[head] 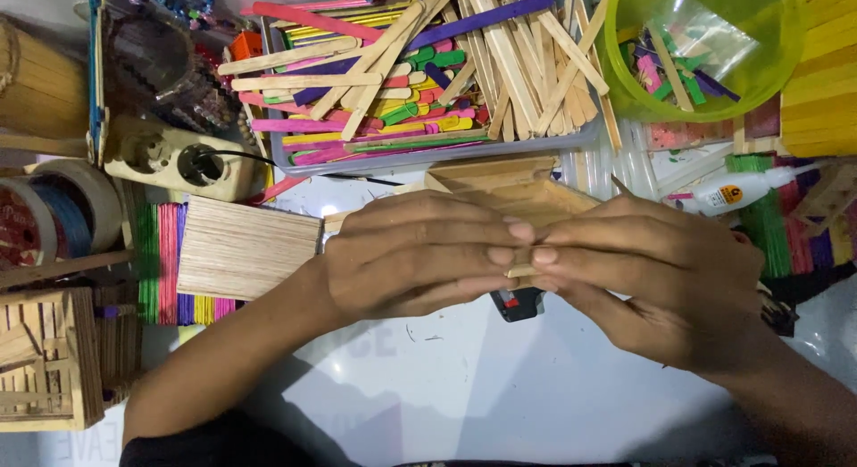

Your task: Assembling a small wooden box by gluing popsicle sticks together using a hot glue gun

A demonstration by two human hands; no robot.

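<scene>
While fingertips (522, 244) meet, stick piece (518, 199) behind

a clear tray (428, 159) heaped with plain and coloured craft sticks sits at the top of the white desk (500, 387). right of it stands a green bowl (768, 74), a glue bottle (741, 192) lying below. at left lie a power strip (178, 162), tape rolls (54, 219), a flat stick panel (245, 248) and a small stick crate (49, 360).
</scene>
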